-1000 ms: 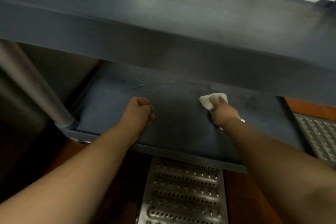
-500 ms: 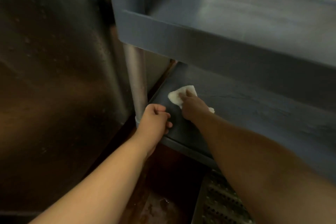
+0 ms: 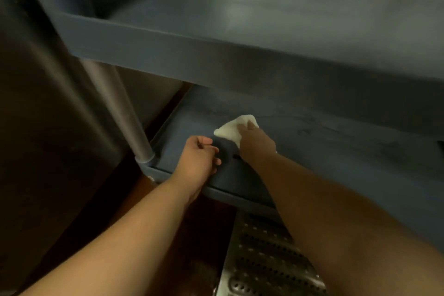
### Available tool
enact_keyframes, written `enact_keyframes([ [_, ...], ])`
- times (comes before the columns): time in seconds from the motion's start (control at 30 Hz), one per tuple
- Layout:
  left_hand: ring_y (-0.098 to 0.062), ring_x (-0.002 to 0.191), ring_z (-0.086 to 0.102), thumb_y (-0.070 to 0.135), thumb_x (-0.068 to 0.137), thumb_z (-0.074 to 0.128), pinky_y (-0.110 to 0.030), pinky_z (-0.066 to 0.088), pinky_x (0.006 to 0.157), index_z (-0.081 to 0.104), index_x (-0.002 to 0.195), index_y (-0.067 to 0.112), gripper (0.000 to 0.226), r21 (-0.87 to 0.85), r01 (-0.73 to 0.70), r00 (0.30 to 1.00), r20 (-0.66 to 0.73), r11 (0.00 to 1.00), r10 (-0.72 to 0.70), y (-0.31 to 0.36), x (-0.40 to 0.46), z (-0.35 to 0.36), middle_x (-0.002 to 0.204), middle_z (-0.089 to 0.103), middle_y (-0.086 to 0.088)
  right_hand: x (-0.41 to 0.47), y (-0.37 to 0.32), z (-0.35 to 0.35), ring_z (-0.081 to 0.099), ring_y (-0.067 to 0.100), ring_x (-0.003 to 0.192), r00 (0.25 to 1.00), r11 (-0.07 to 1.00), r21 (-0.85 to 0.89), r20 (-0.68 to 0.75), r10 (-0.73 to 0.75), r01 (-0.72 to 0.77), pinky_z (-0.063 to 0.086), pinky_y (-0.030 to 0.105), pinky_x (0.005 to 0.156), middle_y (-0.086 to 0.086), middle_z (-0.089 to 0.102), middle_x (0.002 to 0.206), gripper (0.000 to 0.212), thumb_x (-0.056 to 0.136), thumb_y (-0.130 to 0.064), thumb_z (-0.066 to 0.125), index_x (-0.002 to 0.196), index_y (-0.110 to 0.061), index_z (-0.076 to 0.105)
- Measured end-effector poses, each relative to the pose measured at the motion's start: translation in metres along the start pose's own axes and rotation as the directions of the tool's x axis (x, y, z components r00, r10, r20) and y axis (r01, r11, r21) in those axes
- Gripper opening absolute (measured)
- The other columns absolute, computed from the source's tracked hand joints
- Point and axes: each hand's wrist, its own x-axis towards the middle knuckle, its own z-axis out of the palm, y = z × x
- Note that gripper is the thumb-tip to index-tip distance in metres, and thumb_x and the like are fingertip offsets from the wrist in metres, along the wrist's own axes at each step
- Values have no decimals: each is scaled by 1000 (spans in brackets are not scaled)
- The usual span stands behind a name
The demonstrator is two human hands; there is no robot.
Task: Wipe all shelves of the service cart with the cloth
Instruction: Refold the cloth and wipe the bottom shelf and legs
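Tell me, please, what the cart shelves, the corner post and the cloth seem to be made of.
Lower shelf and upper shelf: probably moulded plastic, matt blue-grey with a dull sheen.
Corner post: likely metal, a smooth silvery tube with soft reflections.
Cloth: white soft fabric or paper, folding under the right hand.

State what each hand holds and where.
Right hand presses the cloth at its near right part. Left hand is curled, holding nothing.

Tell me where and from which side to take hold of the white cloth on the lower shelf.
Grip the cloth at its free left corner, coming from above and the left: it lies flat on the lower shelf, and the right hand covers its right part.
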Motion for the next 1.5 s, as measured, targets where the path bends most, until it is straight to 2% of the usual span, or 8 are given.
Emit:
enact_keyframes([
  [0.13,-15,66,60,6,92,45,-31,50,60,49,95,24,18,20,-1,993,121,1000,-1,1,-10,75,94,63,-5,-33,88,-20,41,35,138,988,987,47,-21,155,-154,46,57,103,4,28,160,74,91,-20,64,154,-32,27],
  [0.3,-17,64,58,-1,92,43,-30,46,54,47,96,21,22,68,14,965,260,998,-32,2,-36,167,95,60,-7,-62,188,-68,64,43,106,786,675,431,152,600,-599,41,66,98,8,67,115,103,37,-80,74,123,-26,58],
  [0.4,-16,65,57,-2,92,44,-28,45,55,48,100,17,21,75,13,937,347,997,-38,1,-52,205,99,57,-11,-93,261,-74,69,37,93,684,540,520,123,719,-661,55,56,86,4,70,108,93,44,-79,73,119,-24,64],
  [0.53,-16,69,57,-4,93,43,-28,47,59,47,114,9,25,90,35,915,397,995,-68,2,-60,233,107,55,-16,-72,432,-9,56,37,115,653,624,275,21,757,-732,47,60,94,-1,45,144,81,63,-58,64,137,-41,37],
  [0.63,-16,68,57,-5,92,42,-29,47,59,47,109,12,25,96,36,916,395,995,-71,0,-54,235,105,55,-14,-56,501,17,59,36,114,676,667,164,2,737,-727,55,52,83,4,39,147,131,30,-30,84,146,-36,25],
  [0.87,-16,66,58,-4,91,40,-29,47,59,48,107,13,25,64,45,949,311,997,-62,-14,-19,168,94,59,-8,-99,314,-64,39,46,137,749,749,35,74,658,-662,47,59,102,-1,10,164,90,83,-7,66,155,-33,20],
  [1.17,-15,64,57,-4,92,40,-29,47,59,48,111,11,26,-38,133,982,138,990,-126,-10,23,29,89,59,-4,-10,107,-35,31,39,146,935,945,-88,139,325,-315,37,56,113,-5,-5,168,91,90,-9,62,160,-35,9],
  [1.5,-17,74,59,4,92,43,-29,45,59,55,105,21,24,-115,185,982,-5,976,-186,-2,38,-109,100,62,-4,70,-160,9,25,36,149,985,987,-21,62,-160,162,36,50,115,4,6,168,70,98,-12,51,159,-26,21],
])
